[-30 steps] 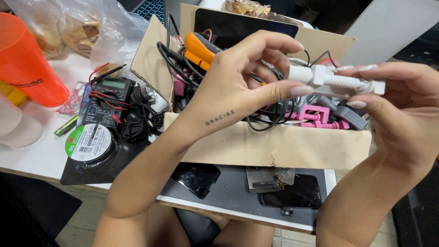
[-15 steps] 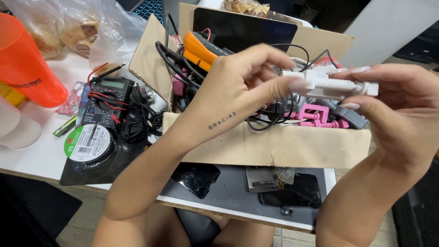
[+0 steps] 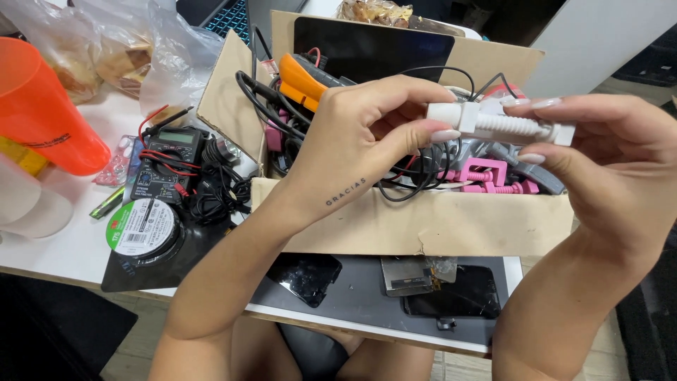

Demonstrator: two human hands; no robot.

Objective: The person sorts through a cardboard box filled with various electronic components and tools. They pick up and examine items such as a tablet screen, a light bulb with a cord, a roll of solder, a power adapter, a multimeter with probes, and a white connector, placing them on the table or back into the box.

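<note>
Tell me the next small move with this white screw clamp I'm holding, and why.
Probably keep turning the screw: the left hand pinches the white clamp body while the right hand holds the threaded end, both above the box.

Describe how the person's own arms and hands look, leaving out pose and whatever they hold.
Both forearms are bare, with no sleeves, gloves, watch or bracelet in view. The left hand has a small line of dark lettering tattooed along the inner wrist. The right hand shows no markings. Fingernails on both hands are long, rounded and painted a pale, glossy pinkish shade. No rings show.
</note>
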